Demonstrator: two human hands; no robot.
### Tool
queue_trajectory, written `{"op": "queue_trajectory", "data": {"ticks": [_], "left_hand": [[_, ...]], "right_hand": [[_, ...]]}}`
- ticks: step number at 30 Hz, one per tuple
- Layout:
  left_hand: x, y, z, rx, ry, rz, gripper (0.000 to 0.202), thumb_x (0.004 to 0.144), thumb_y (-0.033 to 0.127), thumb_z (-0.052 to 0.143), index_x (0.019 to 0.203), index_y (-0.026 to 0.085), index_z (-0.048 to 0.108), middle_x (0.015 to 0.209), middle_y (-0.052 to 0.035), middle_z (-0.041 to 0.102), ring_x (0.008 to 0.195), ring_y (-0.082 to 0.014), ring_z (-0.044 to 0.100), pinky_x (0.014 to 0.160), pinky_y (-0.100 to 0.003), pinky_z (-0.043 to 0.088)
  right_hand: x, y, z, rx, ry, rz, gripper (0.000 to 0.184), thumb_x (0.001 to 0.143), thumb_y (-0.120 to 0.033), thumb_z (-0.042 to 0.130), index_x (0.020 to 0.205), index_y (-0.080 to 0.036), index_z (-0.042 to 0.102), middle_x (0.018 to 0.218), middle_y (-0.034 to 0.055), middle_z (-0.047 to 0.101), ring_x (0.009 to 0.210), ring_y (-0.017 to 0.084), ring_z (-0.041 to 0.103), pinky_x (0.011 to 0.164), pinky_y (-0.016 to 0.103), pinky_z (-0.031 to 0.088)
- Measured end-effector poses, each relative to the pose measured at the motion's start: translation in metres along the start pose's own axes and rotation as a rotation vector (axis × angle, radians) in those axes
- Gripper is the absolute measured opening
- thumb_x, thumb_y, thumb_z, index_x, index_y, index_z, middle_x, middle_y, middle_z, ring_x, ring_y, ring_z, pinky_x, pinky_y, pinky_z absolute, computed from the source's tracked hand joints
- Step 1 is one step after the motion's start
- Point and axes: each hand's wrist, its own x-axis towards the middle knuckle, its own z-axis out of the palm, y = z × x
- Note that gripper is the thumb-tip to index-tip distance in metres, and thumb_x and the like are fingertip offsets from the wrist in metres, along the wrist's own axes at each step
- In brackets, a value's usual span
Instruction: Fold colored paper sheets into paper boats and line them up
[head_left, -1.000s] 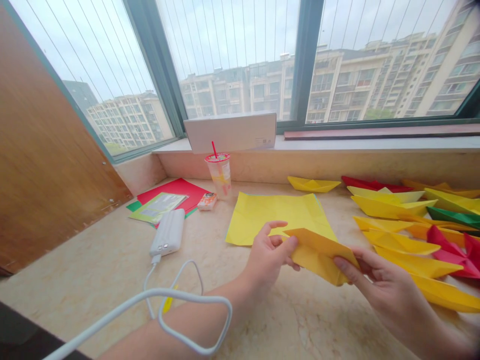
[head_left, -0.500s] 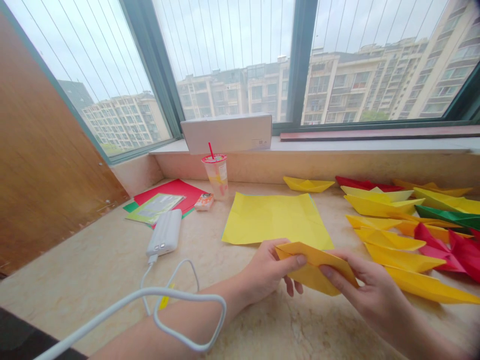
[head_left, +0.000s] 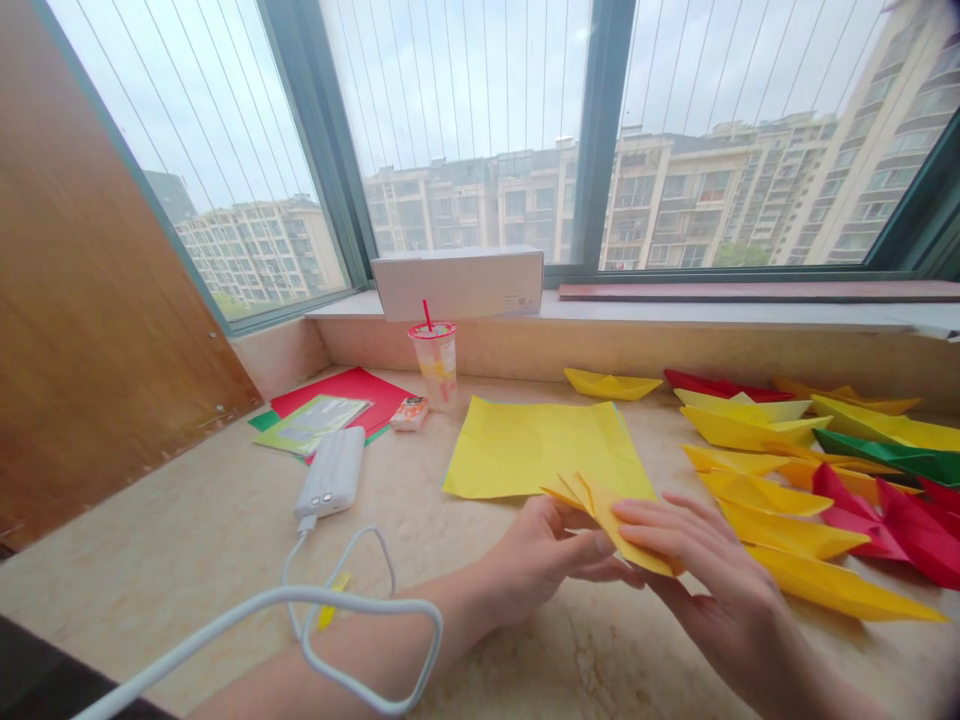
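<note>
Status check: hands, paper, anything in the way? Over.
Left hand pinches folded paper. Right hand lies flat over it, thumb hidden. Yellow sheet just behind, boats close at right.

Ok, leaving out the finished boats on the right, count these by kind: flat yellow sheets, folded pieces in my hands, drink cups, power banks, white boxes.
Flat yellow sheet: 1
Folded yellow piece: 1
Drink cup: 1
Power bank: 1
White box: 1
Total: 5
</note>
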Motion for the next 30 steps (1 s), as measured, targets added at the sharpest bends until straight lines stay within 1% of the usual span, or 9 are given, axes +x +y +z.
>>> {"op": "queue_trajectory", "data": {"ticks": [4,6,8,11,15,19,24,27,30], "left_hand": [[0.003,0.002,0.002,-0.019,-0.045,0.114,0.05,0.076,0.04,0.078,0.117,0.016,0.067,0.109,-0.0129,0.072,0.107,-0.025,0.066,0.095,-0.036,0.048],[0.002,0.003,0.003,-0.031,-0.096,0.165,0.049,0.076,0.037,0.078,0.119,0.016,0.066,0.113,-0.013,0.07,0.111,-0.0254,0.064,0.099,-0.037,0.045],[0.001,0.004,0.004,-0.025,-0.106,0.19,0.051,0.075,0.033,0.08,0.121,0.018,0.064,0.119,-0.0121,0.068,0.113,-0.0251,0.062,0.1,-0.037,0.044],[-0.002,0.002,0.003,0.027,-0.069,0.194,0.052,0.077,0.031,0.079,0.123,0.018,0.062,0.121,-0.0119,0.067,0.116,-0.0257,0.061,0.099,-0.037,0.045],[0.0,-0.004,0.0,-0.016,0.029,0.161,0.043,0.086,0.04,0.068,0.122,0.018,0.061,0.118,-0.0124,0.068,0.112,-0.0257,0.063,0.096,-0.04,0.048],[0.001,-0.01,-0.001,-0.038,0.096,0.094,0.041,0.087,0.046,0.066,0.117,0.018,0.064,0.106,-0.011,0.071,0.096,-0.0229,0.068,0.084,-0.037,0.053],[-0.001,-0.007,0.002,0.065,0.034,0.069,0.039,0.083,0.05,0.067,0.106,0.019,0.07,0.097,-0.0075,0.071,0.087,-0.0183,0.068,0.078,-0.03,0.053],[-0.002,-0.005,0.003,0.106,0.048,0.058,0.039,0.083,0.051,0.067,0.106,0.019,0.071,0.096,-0.007,0.071,0.087,-0.0174,0.068,0.079,-0.029,0.053],[-0.001,-0.005,0.004,0.089,0.044,0.074,0.04,0.084,0.049,0.067,0.108,0.017,0.071,0.098,-0.0084,0.072,0.09,-0.0191,0.069,0.085,-0.033,0.053]], "right_hand": [[0.001,0.002,-0.001,-0.051,-0.067,-0.026,0.031,0.089,-0.025,0.064,0.119,-0.03,0.065,0.119,0.0042,0.071,0.113,0.026,0.065,0.105,0.049,0.042],[0.001,0.001,-0.001,-0.101,-0.112,-0.049,0.04,0.09,-0.026,0.062,0.129,-0.031,0.06,0.127,0.0045,0.067,0.119,0.027,0.061,0.108,0.051,0.039],[0.002,0.0,0.0,-0.157,-0.159,-0.069,0.046,0.091,-0.028,0.06,0.137,-0.032,0.054,0.135,0.0047,0.062,0.126,0.028,0.055,0.109,0.052,0.037],[0.004,-0.003,0.001,-0.207,-0.199,-0.072,0.046,0.092,-0.028,0.058,0.138,-0.033,0.053,0.145,0.0053,0.052,0.132,0.029,0.05,0.11,0.052,0.036],[0.003,-0.004,0.002,-0.176,-0.189,-0.039,0.037,0.093,-0.035,0.057,0.129,-0.033,0.062,0.15,0.0059,0.045,0.132,0.031,0.048,0.107,0.051,0.041],[-0.004,-0.002,0.004,-0.069,-0.074,0.121,0.033,0.093,-0.035,0.057,0.125,-0.031,0.064,0.138,0.0074,0.055,0.124,0.028,0.055,0.1,0.043,0.049],[-0.008,-0.003,0.009,0.024,0.046,0.322,0.036,0.089,-0.033,0.062,0.125,-0.027,0.057,0.107,0.0049,0.069,0.093,0.022,0.068,0.081,0.034,0.058],[-0.006,-0.005,0.008,0.089,0.036,0.337,0.024,0.089,-0.031,0.062,0.112,-0.027,0.063,0.093,0.0023,0.07,0.078,0.019,0.067,0.07,0.029,0.058],[-0.003,-0.006,0.005,0.154,0.015,0.285,0.011,0.089,-0.026,0.061,0.098,-0.026,0.067,0.088,0.0022,0.067,0.076,0.018,0.067,0.067,0.026,0.058]]}}
